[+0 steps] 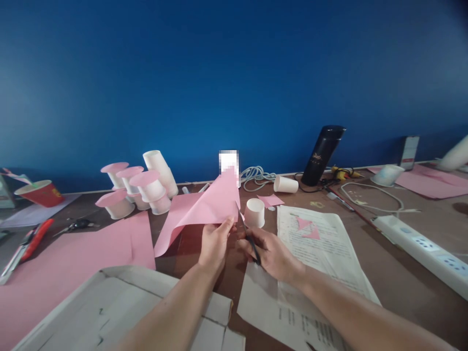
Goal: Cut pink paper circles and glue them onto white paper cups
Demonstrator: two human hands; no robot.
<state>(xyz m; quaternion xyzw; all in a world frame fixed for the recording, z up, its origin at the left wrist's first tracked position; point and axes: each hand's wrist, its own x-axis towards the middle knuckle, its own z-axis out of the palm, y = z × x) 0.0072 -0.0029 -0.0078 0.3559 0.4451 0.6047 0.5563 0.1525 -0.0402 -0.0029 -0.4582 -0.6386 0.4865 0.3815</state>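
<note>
My left hand (pixel 215 240) pinches the lower right edge of a large pink sheet of paper (pixel 204 207), which stands up off the table and curls at its left side. My right hand (pixel 270 251) is closed around the dark handles of a pair of scissors (pixel 252 243). The blades point up and away from me and meet the paper's right edge, just beside my left thumb. Right behind the scissors stands a white paper cup (pixel 255 213), upside down. A small pink paper piece (pixel 270 200) lies behind that cup.
Several cups with pink discs (pixel 145 179) stand at left, near a utility knife (pixel 27 248) and more pink paper (pixel 91 253). White cardboard (pixel 120 307) lies in front. Printed sheets (pixel 325 239), a black flask (pixel 321 158) and a power strip (pixel 424 251) are at right.
</note>
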